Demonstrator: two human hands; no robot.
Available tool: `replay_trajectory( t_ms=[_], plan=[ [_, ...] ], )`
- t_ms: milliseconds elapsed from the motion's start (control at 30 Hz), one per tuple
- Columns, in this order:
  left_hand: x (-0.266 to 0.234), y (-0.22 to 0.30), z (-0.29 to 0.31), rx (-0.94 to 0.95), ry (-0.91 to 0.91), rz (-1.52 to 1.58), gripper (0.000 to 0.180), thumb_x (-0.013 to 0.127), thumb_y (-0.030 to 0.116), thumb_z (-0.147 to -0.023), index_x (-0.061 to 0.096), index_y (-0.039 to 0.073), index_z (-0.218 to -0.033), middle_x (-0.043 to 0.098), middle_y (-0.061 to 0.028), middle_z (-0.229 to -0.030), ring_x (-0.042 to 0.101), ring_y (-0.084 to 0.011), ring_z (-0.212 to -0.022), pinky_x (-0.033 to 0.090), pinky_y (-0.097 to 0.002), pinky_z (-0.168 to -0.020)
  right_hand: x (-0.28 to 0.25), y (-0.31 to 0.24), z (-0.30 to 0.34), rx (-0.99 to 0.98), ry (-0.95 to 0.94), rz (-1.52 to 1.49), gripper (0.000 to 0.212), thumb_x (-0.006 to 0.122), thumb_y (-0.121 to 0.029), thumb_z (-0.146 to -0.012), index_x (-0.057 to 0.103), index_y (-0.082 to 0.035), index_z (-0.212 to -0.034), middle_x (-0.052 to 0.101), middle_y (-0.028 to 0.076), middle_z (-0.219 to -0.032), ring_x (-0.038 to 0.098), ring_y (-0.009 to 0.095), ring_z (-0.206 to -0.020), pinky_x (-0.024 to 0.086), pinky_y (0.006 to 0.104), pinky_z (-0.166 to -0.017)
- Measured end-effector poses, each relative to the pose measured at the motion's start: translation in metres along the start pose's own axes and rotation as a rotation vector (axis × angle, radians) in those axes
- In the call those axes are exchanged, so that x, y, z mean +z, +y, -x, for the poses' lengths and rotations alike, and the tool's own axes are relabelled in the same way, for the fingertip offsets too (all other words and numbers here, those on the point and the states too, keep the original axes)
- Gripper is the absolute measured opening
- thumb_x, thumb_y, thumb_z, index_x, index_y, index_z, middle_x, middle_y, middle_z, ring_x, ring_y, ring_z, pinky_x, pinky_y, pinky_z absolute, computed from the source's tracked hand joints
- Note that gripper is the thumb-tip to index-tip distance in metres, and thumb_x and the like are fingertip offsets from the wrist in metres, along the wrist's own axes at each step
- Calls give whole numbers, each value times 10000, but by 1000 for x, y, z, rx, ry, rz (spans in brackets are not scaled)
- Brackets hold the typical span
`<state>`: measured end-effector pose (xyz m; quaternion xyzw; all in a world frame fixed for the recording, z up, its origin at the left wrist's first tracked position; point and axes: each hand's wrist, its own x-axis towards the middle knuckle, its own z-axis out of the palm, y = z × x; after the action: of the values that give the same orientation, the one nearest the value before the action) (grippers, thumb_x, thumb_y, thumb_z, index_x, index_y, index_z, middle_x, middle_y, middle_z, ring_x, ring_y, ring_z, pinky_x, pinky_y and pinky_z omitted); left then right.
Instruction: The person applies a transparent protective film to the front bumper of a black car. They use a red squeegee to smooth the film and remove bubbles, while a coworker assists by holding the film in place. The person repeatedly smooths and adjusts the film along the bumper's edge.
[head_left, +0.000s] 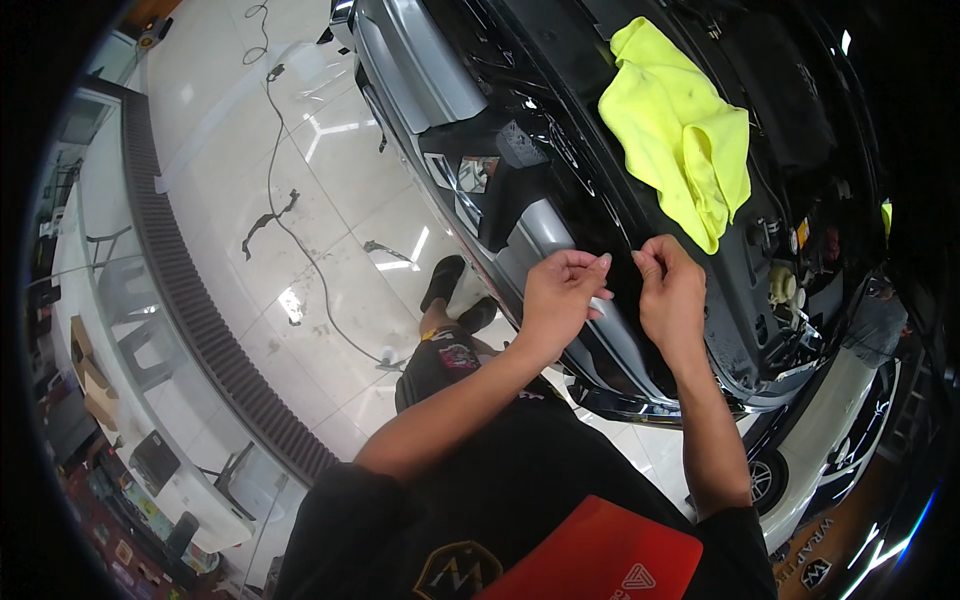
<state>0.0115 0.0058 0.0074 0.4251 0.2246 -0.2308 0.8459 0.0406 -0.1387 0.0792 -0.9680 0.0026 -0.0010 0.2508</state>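
Observation:
Above the front of a black car (615, 215), my two hands are raised side by side with a small gap between them. My left hand (562, 300) is closed, thumb and forefinger pinched together and the other fingers curled. Similarly pinched, my right hand (672, 300) points its fingertips toward the left one. Whatever either pinch holds is too small to make out. Beneath them runs silver-grey trim (545, 225) along the car's front. A bright yellow cloth (675, 130) lies crumpled over the black bodywork, just beyond my right hand.
A red flat panel (600, 555) lies against my black shirt. On the tiled floor are a long thin cable (312, 262) and dark scraps (270, 222). A cluttered white bench (165, 400) lines the left; a white car (830, 440) stands at right. Engine-bay parts (785, 285) are exposed.

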Motion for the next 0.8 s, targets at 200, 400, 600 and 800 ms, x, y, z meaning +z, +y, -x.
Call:
replay_trajectory(
  t_ms=[200, 400, 600, 800],
  plan=[
    [-6, 8, 1, 107, 161, 52, 416, 755, 286, -1029, 581, -6, -1268, 711, -97, -1099, 747, -176, -959, 616, -289, -680, 1, -9, 4, 11, -75, -34, 123, 732, -152, -966, 704, -33, -975, 697, 188, -875, 671, 413, -856, 491, 500, -777],
    [-12, 14, 1, 84, 104, 48, 375, 731, 268, -1045, 594, 1, -1269, 718, -106, -1120, 745, -198, -991, 619, -320, -749, 8, -15, -4, -71, 7, 88, 149, 759, -180, -939, 744, -32, -953, 694, 131, -917, 633, 374, -933, 459, 496, -811],
    [-7, 20, 8, 44, 1, 88, 367, 695, 332, -1067, 629, 32, -1269, 719, -82, -1131, 727, -188, -1051, 545, -321, -855, -8, -13, -9, 79, -126, -58, 191, 788, -162, -913, 742, 19, -952, 691, 185, -871, 621, 365, -855, 489, 453, -778],
    [-11, 16, -8, -18, -91, 292, 320, 672, 348, -1080, 662, 89, -1268, 719, -28, -1144, 702, -155, -1059, 490, -298, -874, -23, -13, -19, 152, -294, -191, 222, 778, -179, -942, 740, 38, -912, 661, 149, -750, 611, 249, -733, 464, 393, -705]
  ],
)
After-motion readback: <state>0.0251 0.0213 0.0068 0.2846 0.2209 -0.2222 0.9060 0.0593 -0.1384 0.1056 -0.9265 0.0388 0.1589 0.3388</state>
